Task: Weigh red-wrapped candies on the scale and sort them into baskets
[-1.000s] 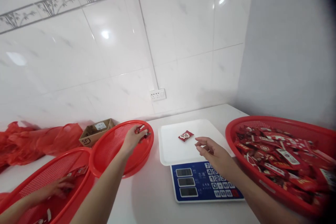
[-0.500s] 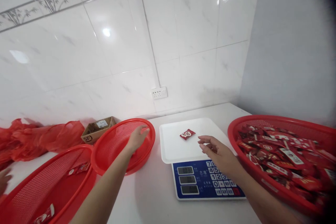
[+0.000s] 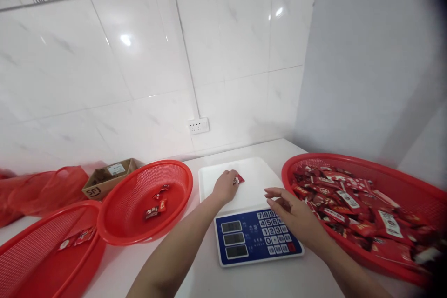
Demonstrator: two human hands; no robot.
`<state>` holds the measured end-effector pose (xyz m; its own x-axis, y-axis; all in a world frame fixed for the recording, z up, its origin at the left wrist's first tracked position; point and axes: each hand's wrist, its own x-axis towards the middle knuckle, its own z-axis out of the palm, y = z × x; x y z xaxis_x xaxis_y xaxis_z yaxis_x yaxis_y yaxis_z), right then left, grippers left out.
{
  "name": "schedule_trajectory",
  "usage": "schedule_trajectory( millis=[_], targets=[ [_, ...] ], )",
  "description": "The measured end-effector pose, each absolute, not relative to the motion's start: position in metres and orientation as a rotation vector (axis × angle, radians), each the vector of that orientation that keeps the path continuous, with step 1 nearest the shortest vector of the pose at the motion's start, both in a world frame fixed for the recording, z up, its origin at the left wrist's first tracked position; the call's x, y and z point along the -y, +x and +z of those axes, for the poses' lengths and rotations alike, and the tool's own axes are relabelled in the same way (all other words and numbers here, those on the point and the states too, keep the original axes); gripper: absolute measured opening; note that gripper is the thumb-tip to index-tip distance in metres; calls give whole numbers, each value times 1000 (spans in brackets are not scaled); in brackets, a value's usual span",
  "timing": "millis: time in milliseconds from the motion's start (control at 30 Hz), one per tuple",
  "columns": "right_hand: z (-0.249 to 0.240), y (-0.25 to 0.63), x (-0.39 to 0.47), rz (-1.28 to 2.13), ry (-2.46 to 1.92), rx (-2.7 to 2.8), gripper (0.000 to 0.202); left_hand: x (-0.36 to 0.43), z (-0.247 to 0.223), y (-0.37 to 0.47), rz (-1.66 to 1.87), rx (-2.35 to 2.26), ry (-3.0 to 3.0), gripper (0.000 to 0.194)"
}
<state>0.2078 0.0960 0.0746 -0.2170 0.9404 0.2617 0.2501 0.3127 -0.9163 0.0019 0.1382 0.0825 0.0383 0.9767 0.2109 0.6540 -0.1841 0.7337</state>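
A digital scale has a white tray (image 3: 253,167) and a blue keypad panel (image 3: 256,257) with three small displays. On the tray lies a small red snack packet (image 3: 240,179), partly covered by my left hand (image 3: 225,187). The fingers of that hand are closed around the packet's left side. My right hand (image 3: 289,212) hovers over the keypad's right edge, thumb and fingers apart and holding nothing. To the left, a round red basket (image 3: 115,233) contains a few small red packets (image 3: 157,209).
A large red basket (image 3: 291,160) full of red packets stands on the right. Another red basket (image 3: 80,284) at lower left has a few packets inside. Behind are an open cardboard box (image 3: 101,188) and red plastic bags (image 3: 59,191), near the tiled wall.
My left hand has moved right, from over the round basket to the packet on the scale, and closed on it. Small packets now show in that basket. The view has shifted right.
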Motion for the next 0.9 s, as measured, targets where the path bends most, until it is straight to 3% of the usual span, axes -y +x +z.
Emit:
schedule_trajectory(
  millis=[233,400,533,767,900],
  targets=[
    [73,184,-101,1079,-1069,1591,45,-75,101,18,1183,-1373,1700,52],
    [83,166,-91,1251,-918,1652,29,-39,103,16,1258,-1268,1478,47],
    [87,158,-81,1261,-896,1670,26,-27,98,5,1259,-1229,1310,30],
    [79,154,-71,1349,-854,1788,25,-8,94,-6,1303,-1400,1334,27],
    [76,174,-68,1324,-931,1821,39,1,109,-45,1455,-1748,1397,24]
  ],
)
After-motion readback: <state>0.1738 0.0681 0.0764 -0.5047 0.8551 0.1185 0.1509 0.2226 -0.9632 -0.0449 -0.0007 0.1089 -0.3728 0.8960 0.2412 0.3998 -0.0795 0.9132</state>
